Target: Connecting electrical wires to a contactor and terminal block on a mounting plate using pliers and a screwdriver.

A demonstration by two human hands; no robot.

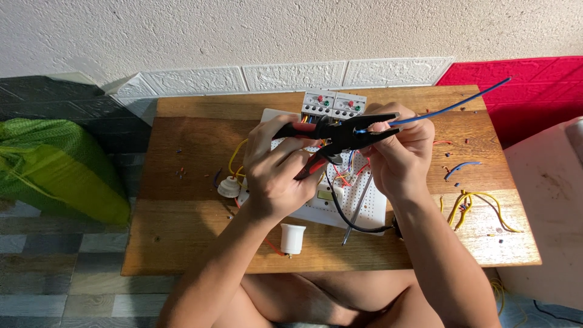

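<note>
Two hands work above the wooden table [182,243]: the left hand [273,176] closes around red-handled pliers [340,135], whose tips bite a blue wire [449,106]. The right hand [398,152] pinches that wire over a white perforated board [370,209].

table [182,243]: varnished wood, smooth, slight sheen | pliers [340,135]: dark matt metal jaws, red-and-black plastic grips | wire [449,107]: blue plastic sheath, glossy | perforated board [364,209]: white plastic, matt | lamp socket [292,238]: white plastic, smooth | wall [243,30]: rough plaster
</note>
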